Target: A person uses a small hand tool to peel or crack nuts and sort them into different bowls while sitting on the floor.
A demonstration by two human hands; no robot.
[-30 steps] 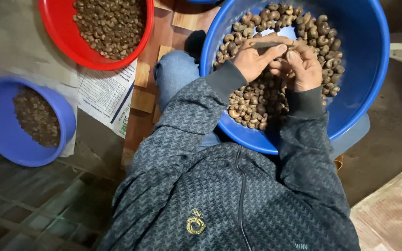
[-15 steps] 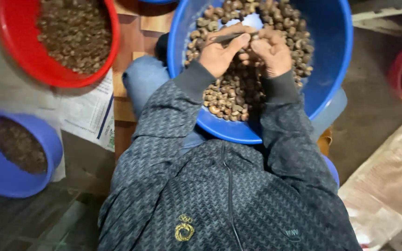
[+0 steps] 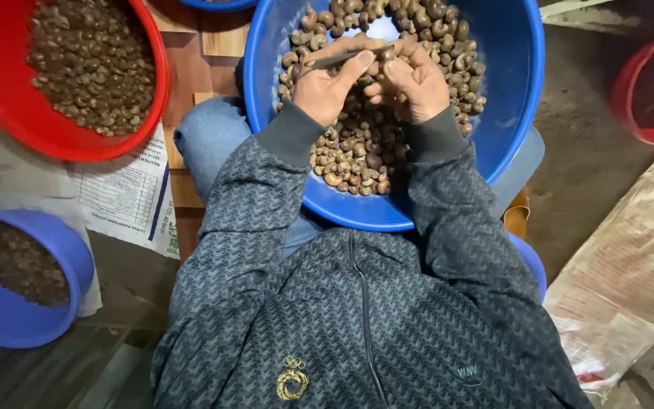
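My left hand (image 3: 325,87) has its fingers clamped together on a thin dark metal blade (image 3: 342,58), thumb pressed along the top of it, the blade lying almost level and pointing right. Its tip meets a small brown curved cashew nut (image 3: 385,55) that the fingers of my right hand (image 3: 415,82) pinch shut at their ends. Both hands touch each other at the knuckles, and I cannot tell how deep the blade sits in the nut.

Under my hands lies a heap of brown unshelled cashew nuts (image 3: 357,155), filling the middle of a large round blue plastic basin (image 3: 509,91) that rests on my lap. A bare pale patch of the basin floor shows just above my fingers. My grey patterned jacket sleeves (image 3: 259,204) run down from the wrists, with dark ribbed cuffs at the basin's heap. My knee in blue jeans (image 3: 210,140) sticks out just left of the basin.

Further left, a round red plastic bowl (image 3: 149,113) holds darker brown nuts, and near it lies a printed white paper sheet (image 3: 126,201). At the lower left a smaller violet-blue plastic bowl (image 3: 77,265) holds dark brown bits. At the far right edge sits another red plastic tub (image 3: 630,98), and below it a pale woven sack (image 3: 622,288) lies on the floor.
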